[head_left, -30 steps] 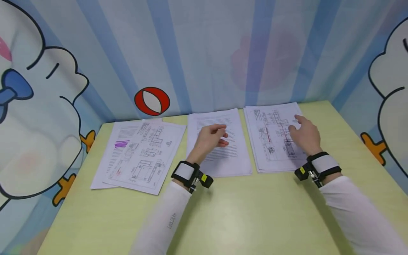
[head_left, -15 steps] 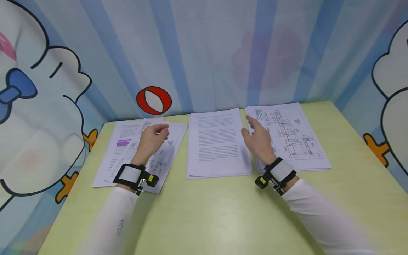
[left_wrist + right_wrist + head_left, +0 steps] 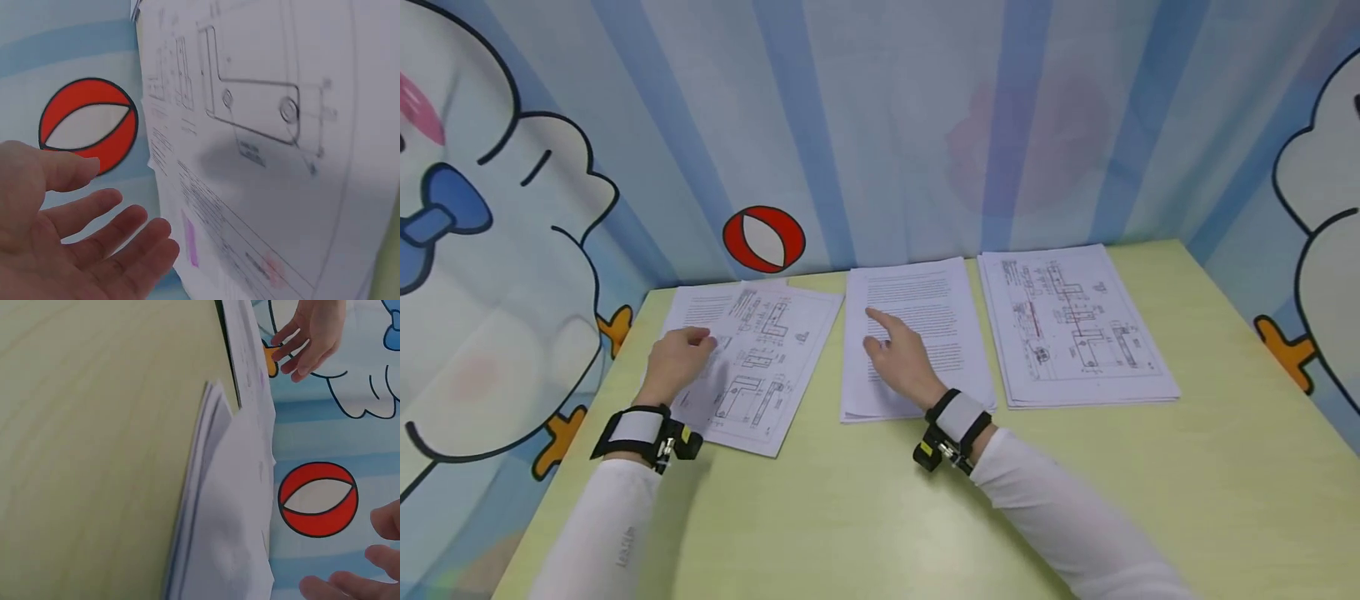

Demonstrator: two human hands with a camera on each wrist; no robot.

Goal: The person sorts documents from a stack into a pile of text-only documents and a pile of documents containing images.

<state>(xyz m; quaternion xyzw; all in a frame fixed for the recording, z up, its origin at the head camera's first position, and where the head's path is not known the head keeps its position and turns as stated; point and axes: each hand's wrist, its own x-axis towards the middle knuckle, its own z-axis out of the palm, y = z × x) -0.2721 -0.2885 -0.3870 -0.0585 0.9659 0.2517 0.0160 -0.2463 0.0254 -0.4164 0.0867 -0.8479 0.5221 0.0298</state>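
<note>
Over the left pile of papers is my left hand (image 3: pixel 677 362), its fingers relaxed and holding nothing. Under it lie a drawing sheet (image 3: pixel 760 367), turned at an angle, and a text sheet (image 3: pixel 203 250) with a purple highlighted mark. My right hand (image 3: pixel 901 358) hovers above the middle stack of text pages (image 3: pixel 917 292), index finger and thumb spread apart with nothing between them. In the right wrist view, the near corner of the middle stack (image 3: pixel 219 506) shows several sheets slightly lifted and fanned. Further right rests a stack of technical drawings (image 3: pixel 1075 325) with a red line on top.
All three piles lie along the back of a pale yellow-green table (image 3: pixel 865 517). A striped blue curtain (image 3: pixel 895 150) with a printed red-and-white ball (image 3: pixel 763 239) and cartoon figures rises directly behind the table's far edge.
Both hands have moved left: my left hand from the middle stack to the left pile, my right hand from the drawings stack to the middle stack. The papers stay in place.
</note>
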